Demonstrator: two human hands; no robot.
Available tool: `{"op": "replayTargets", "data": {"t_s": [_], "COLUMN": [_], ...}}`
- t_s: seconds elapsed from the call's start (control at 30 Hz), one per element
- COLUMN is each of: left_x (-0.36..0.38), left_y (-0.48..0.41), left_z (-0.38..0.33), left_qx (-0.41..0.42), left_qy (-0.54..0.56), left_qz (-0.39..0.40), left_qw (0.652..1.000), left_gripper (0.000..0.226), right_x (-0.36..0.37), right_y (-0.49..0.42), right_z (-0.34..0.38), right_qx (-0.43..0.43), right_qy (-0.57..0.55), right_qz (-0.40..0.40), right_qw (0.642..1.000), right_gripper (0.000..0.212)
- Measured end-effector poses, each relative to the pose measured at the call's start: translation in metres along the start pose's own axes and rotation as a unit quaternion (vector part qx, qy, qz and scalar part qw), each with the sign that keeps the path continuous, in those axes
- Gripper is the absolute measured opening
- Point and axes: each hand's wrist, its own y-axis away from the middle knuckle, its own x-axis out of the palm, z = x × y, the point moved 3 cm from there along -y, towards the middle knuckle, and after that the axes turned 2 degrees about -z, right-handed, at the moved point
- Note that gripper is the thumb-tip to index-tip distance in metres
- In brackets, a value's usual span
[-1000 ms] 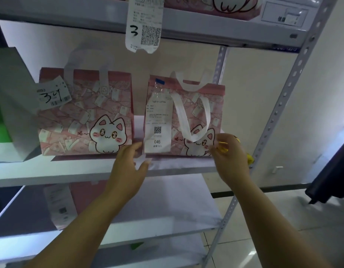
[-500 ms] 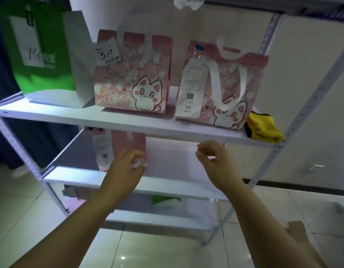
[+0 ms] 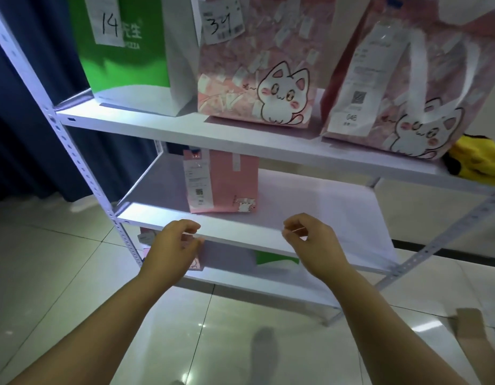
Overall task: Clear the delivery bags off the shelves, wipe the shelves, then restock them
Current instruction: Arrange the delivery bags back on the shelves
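Lowered: left hand (image 3: 171,245), right hand (image 3: 313,243), grips loosely curled, empty; pink bag (image 3: 229,184) upright, label (image 3: 197,182) outward.

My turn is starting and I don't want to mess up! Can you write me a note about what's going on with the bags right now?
Left hand and right hand: both hold nothing, fingers loosely curled, before the middle shelf.
Upper shelf: green bag 14, pink cat bag 34, pink cat bag 046, yellow cloth at its right end.
Middle shelf: one small pink bag. Lower shelf: bags, partly hidden.
Done: cannot tell what is wiped.
Left: probably take the small pink bag next, then wipe and restock.
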Motion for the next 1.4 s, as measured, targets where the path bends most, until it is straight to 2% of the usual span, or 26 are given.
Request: {"op": "replayTargets", "data": {"t_s": [0.23, 0.4, 0.47, 0.6, 0.77, 0.83, 0.93, 1.03, 1.17, 1.3, 1.4], "left_x": [0.004, 0.024, 0.037, 0.068, 0.099, 0.106, 0.109, 0.104, 0.084, 0.058, 0.045], "left_y": [-0.082, -0.151, -0.174, -0.206, -0.224, -0.227, -0.232, -0.238, -0.246, -0.255, -0.259], "left_z": [0.076, 0.130, 0.148, 0.180, 0.200, 0.203, 0.209, 0.217, 0.235, 0.255, 0.269], "left_qx": [-0.012, 0.015, 0.022, -0.006, -0.007, 0.012, 0.016, -0.002, -0.028, -0.016, -0.013], "left_qy": [-0.019, -0.037, -0.045, -0.066, -0.043, -0.008, 0.039, 0.083, 0.080, 0.048, 0.049], "left_qz": [0.053, 0.087, 0.101, 0.131, 0.143, 0.150, 0.163, 0.151, 0.121, 0.113, 0.104], "left_qw": [0.998, 0.995, 0.994, 0.989, 0.989, 0.989, 0.986, 0.985, 0.989, 0.992, 0.993], "left_gripper": [0.023, 0.031, 0.041, 0.061, 0.061, 0.059, 0.062, 0.060, 0.045, 0.055, 0.055], "right_x": [0.090, 0.155, 0.174, 0.200, 0.217, 0.222, 0.225, 0.230, 0.250, 0.275, 0.292], "right_y": [-0.061, -0.117, -0.138, -0.177, -0.207, -0.210, -0.209, -0.205, -0.199, -0.194, -0.193], "right_z": [-0.014, -0.041, -0.054, -0.081, -0.104, -0.106, -0.105, -0.101, -0.086, -0.070, -0.058], "right_qx": [0.082, 0.134, 0.152, 0.203, 0.204, 0.179, 0.155, 0.160, 0.157, 0.146, 0.147], "right_qy": [-0.028, -0.016, -0.013, -0.001, 0.053, 0.041, -0.015, -0.064, -0.067, -0.081, -0.096], "right_qz": [-0.028, -0.060, -0.076, -0.082, -0.061, -0.058, -0.086, -0.104, -0.062, -0.044, -0.043], "right_qw": [0.996, 0.989, 0.985, 0.976, 0.976, 0.981, 0.984, 0.980, 0.983, 0.985, 0.984], "right_gripper": [0.005, 0.008, 0.019, 0.054, 0.082, 0.078, 0.055, 0.052, 0.050, 0.049, 0.051]}}
